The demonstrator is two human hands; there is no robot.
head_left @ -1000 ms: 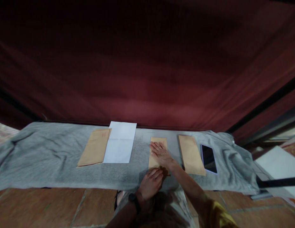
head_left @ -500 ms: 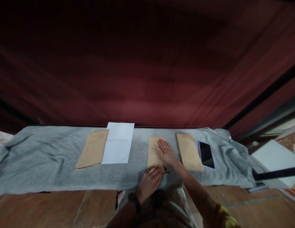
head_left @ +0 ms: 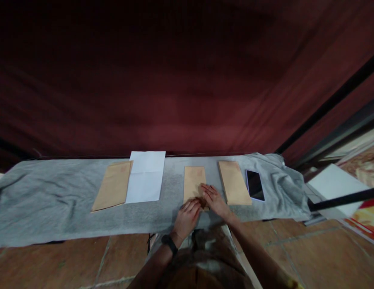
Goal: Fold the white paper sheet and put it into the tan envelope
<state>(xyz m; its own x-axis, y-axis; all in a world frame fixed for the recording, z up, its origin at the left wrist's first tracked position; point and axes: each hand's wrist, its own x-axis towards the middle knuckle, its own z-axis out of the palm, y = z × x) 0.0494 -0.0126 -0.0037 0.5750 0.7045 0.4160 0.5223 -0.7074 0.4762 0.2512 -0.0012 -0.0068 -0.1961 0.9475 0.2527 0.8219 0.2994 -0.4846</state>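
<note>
A brown envelope (head_left: 194, 180) lies in the middle of a grey cloth (head_left: 54, 196). My left hand (head_left: 187, 216), with a black watch on its wrist, rests with fingers stretched on the envelope's near edge. My right hand (head_left: 216, 200) lies flat and open on the envelope's near right corner, right beside the left. Another brown envelope (head_left: 234, 182) lies just to the right of them, and a dark phone (head_left: 254, 185) lies beyond that.
Further left on the cloth lie a white sheet of paper (head_left: 146, 176) and a third brown envelope (head_left: 112, 185). A dark red curtain hangs behind. The floor is of terracotta tiles (head_left: 84, 261). A white board (head_left: 334, 186) and a black bar stand at the right.
My right hand has slid from the envelope's upper part down to its near edge, close to my left hand. The camera has tilted and shifted a little.
</note>
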